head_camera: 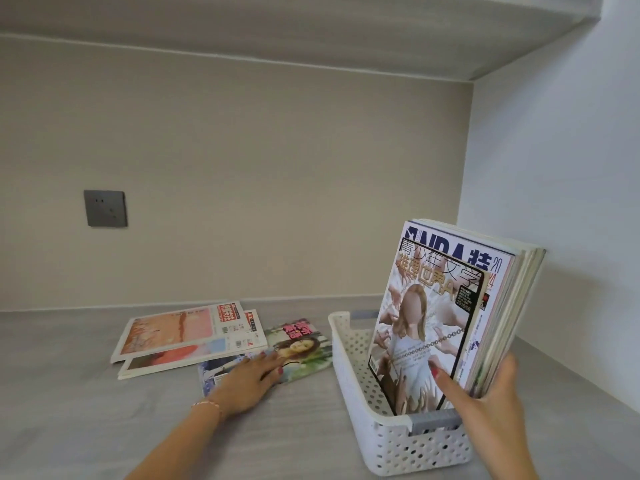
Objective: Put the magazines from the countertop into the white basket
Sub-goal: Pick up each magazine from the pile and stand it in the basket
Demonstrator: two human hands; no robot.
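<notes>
Glossy paper magazines: stack (460, 317) upright in white basket (388, 441), gripped by right hand (491, 410); 4 more (221, 341) flat on countertop (69, 393). Left hand (247, 382) flat, uncurled, pressing nearest. Likely slippery, floppy; grasp by spine.

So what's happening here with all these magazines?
A person is tidying magazines into a white basket on a grey countertop. The right hand holds a stack of magazines standing upright in the basket. The left hand rests flat on a magazine lying on the counter, beside two others.
</notes>
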